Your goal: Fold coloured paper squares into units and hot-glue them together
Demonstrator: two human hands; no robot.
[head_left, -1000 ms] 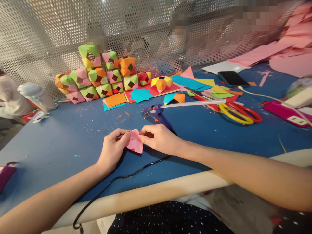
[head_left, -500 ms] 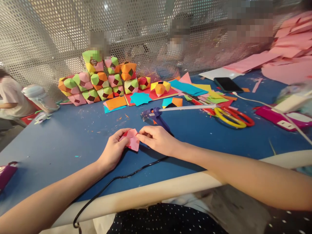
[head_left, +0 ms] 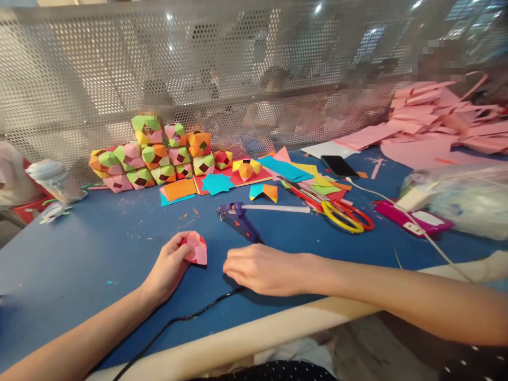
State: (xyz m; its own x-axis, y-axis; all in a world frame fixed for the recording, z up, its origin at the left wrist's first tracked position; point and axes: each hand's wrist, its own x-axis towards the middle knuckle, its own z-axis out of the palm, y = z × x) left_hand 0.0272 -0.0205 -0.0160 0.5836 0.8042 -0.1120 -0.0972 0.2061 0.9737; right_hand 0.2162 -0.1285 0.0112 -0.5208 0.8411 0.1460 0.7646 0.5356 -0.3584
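Note:
My left hand [head_left: 167, 270] pinches a small folded pink and red paper piece [head_left: 199, 251] above the blue table [head_left: 99, 238]. The thumb lies over its left side. Apart from the paper, to its right, my right hand [head_left: 268, 270] is closed with its fingers curled together; whatever they may hold is hidden. Just beyond that hand lies a purple glue gun [head_left: 243, 218] with a long white glue stick [head_left: 278, 208] in its back. A black cord [head_left: 190, 316] runs beneath my hands toward the near edge.
Stacked multicoloured folded-paper blocks [head_left: 154, 156] stand at the back left. Behind the glue gun are paper sheets [head_left: 180, 189], red and yellow scissors [head_left: 343, 217] and a phone [head_left: 339, 165]. At right sit a magenta power strip [head_left: 416, 218] and a pink paper heap [head_left: 428, 119].
My right hand has let go of the pink paper and moved away from it, toward me. My left hand still holds the paper. The camera view has shifted.

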